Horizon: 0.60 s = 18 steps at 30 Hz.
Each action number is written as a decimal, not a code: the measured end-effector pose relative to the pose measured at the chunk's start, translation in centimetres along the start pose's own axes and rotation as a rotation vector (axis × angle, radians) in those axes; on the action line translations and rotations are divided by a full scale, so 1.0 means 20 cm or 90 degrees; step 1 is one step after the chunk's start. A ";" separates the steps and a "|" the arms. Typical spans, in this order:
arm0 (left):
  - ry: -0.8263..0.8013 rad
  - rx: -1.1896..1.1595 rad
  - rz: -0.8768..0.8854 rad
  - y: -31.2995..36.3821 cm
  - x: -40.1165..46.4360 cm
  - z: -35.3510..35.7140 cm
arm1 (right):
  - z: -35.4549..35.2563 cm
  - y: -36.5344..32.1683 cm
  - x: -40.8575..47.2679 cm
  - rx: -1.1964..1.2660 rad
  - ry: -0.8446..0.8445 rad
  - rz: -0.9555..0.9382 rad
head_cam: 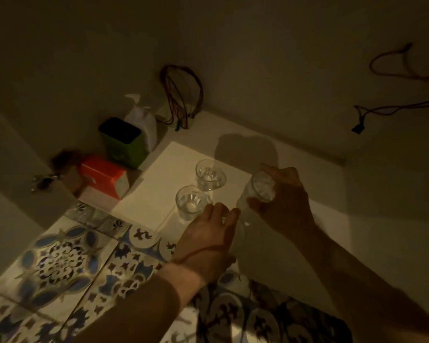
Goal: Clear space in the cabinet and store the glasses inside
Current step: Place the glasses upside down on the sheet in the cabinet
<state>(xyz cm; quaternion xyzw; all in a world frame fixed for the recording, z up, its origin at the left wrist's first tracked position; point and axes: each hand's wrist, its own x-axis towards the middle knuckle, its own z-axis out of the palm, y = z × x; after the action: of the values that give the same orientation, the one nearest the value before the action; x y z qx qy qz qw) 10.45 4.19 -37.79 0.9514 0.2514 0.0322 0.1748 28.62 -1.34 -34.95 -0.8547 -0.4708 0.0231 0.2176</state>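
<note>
The scene is sitting in dim, yellowish light. A white cabinet shelf (307,169) is filling the middle of the view, with pale walls rising behind it, and a floor of blue-patterned tiles (67,263) is running along its near edge. At the back left of the shelf a green box (124,142) is standing upright, a white bag (141,120) is leaning just behind it, and an orange-and-white box (102,179) is lying nearer the tiles. A loop of dark cords (181,95) is hanging in the corner.

Two empty glasses are standing upright on a sheet of white paper (164,167): the far glass (209,175) and the near glass (191,203), close beside each other. The right hand (285,199) is gripping a third glass (261,188), holding it tilted to the right of the other two. The left hand (208,238) is reaching in palm down, fingers loosely curled just beside the near glass; it seems to be closing on something clear below the fingertips, though the blur is making that uncertain
</note>
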 end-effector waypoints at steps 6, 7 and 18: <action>0.034 0.026 0.051 -0.09 0.21 0.20 | 0.21 0.11 0.20 0.067 -0.035 0.044; 0.040 0.027 0.051 -0.10 0.22 0.22 | 0.23 0.12 0.22 0.061 -0.036 0.038; 0.046 0.011 0.063 -0.09 0.28 0.27 | 0.34 0.16 0.35 0.066 -0.042 0.044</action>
<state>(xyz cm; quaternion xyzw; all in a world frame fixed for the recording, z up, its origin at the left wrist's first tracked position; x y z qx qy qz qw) 15.42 6.66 -43.68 0.9624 0.2105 0.0727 0.1557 33.42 5.15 -41.17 -0.8568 -0.4460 0.0830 0.2451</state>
